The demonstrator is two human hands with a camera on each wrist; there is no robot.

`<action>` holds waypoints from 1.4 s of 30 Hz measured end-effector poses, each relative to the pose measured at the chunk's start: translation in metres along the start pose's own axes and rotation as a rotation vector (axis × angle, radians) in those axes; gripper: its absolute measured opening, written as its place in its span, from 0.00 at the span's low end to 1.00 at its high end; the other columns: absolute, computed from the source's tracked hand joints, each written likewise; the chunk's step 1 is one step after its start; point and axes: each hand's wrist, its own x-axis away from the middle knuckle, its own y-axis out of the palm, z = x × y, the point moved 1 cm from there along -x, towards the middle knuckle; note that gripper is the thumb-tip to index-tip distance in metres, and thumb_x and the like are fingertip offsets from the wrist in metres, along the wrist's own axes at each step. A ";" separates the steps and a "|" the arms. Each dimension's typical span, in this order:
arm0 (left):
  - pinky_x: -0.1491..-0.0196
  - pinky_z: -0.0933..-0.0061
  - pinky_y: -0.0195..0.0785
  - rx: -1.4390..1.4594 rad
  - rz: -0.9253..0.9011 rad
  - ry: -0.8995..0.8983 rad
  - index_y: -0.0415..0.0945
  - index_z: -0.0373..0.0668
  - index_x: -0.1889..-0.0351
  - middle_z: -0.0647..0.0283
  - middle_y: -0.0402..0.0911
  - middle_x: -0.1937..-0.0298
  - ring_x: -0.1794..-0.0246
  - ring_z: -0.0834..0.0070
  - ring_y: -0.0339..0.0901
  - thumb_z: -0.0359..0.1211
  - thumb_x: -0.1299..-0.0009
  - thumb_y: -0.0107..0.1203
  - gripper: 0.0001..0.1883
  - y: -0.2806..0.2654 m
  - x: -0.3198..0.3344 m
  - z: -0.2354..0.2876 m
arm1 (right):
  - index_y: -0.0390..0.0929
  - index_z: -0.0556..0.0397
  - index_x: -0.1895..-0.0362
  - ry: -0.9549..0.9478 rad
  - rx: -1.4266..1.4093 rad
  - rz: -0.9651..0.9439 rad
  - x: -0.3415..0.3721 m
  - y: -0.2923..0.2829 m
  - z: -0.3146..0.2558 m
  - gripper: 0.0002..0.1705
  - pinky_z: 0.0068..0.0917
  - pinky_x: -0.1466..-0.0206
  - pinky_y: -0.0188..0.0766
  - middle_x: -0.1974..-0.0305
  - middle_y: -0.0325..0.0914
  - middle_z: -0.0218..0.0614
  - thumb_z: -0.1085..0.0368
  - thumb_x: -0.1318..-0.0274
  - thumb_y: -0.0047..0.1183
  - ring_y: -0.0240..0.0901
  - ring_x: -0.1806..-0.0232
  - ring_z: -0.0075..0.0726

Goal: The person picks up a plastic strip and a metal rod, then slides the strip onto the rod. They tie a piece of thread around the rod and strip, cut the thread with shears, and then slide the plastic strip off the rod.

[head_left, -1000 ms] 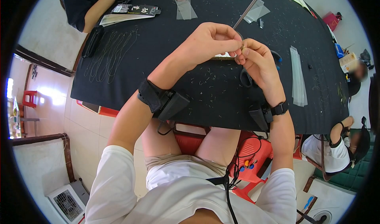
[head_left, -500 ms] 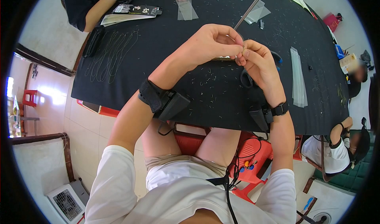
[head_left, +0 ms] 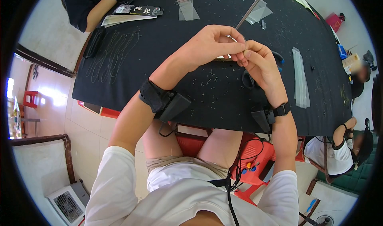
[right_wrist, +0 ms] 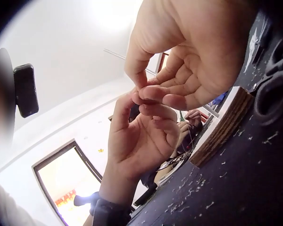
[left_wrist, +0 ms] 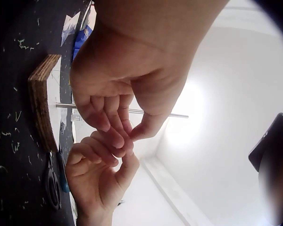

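My left hand (head_left: 213, 44) and right hand (head_left: 262, 64) meet fingertip to fingertip above the black table. Thumb and index finger of each pinch a tiny thin strand, almost wholly hidden by the fingertips; its kind I cannot tell. In the left wrist view, the other fingers of the right hand (left_wrist: 94, 181) curl loosely towards the left. Just behind the hands a thin metal rod (head_left: 252, 8) rises from a wooden board (left_wrist: 38, 106) with a white top. Scissors (head_left: 248, 80) lie beside the board, partly covered by my right hand.
Loops of fine thread (head_left: 92, 66) lie at left, near a black case (head_left: 94, 42). Clear plastic strips (head_left: 301, 78) lie at right, clear sleeves (head_left: 186, 4) and a black packet (head_left: 137, 11) farther back. Thread snippets dot the cloth. Another person's arm (head_left: 101, 8) rests at upper left.
Both hands stay joined at the fingertips in nearly the same place. My left hand has dropped very slightly in the head view, and its fingertips have shifted a little against the right ones.
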 end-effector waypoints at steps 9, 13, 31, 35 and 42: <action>0.63 0.83 0.66 0.020 -0.040 0.006 0.72 0.38 0.63 0.64 0.77 0.71 0.70 0.83 0.72 0.30 0.37 0.51 0.07 0.000 0.000 -0.002 | 0.75 0.57 0.63 0.028 -0.009 0.014 -0.001 0.000 0.000 0.08 0.17 0.65 0.66 0.71 0.74 0.31 0.68 0.47 0.51 0.70 0.70 0.20; 0.63 0.83 0.65 0.018 -0.026 -0.018 0.72 0.39 0.63 0.65 0.77 0.72 0.70 0.83 0.72 0.29 0.38 0.50 0.06 -0.001 0.000 -0.001 | 0.75 0.57 0.64 0.027 -0.046 0.023 0.000 0.001 0.001 0.07 0.18 0.66 0.65 0.72 0.74 0.30 0.68 0.47 0.51 0.69 0.71 0.19; 0.64 0.83 0.66 0.038 -0.022 -0.002 0.72 0.38 0.64 0.66 0.77 0.72 0.71 0.84 0.73 0.30 0.37 0.51 0.07 -0.001 -0.002 -0.003 | 0.75 0.57 0.64 0.035 -0.043 0.034 -0.001 0.000 0.002 0.07 0.18 0.66 0.66 0.73 0.74 0.29 0.69 0.47 0.51 0.69 0.72 0.19; 0.63 0.83 0.67 0.011 -0.012 -0.004 0.73 0.38 0.63 0.66 0.77 0.71 0.70 0.84 0.73 0.30 0.37 0.51 0.07 -0.001 0.000 0.000 | 0.75 0.57 0.64 0.039 -0.044 0.029 -0.001 0.002 0.000 0.07 0.17 0.66 0.66 0.73 0.74 0.29 0.68 0.47 0.51 0.69 0.72 0.19; 0.61 0.83 0.68 -0.052 0.020 0.037 0.75 0.37 0.64 0.64 0.78 0.70 0.68 0.82 0.75 0.29 0.39 0.54 0.07 -0.002 0.001 0.001 | 0.75 0.57 0.65 0.027 -0.062 0.000 -0.001 0.002 -0.001 0.06 0.17 0.66 0.65 0.74 0.73 0.29 0.69 0.47 0.50 0.68 0.72 0.19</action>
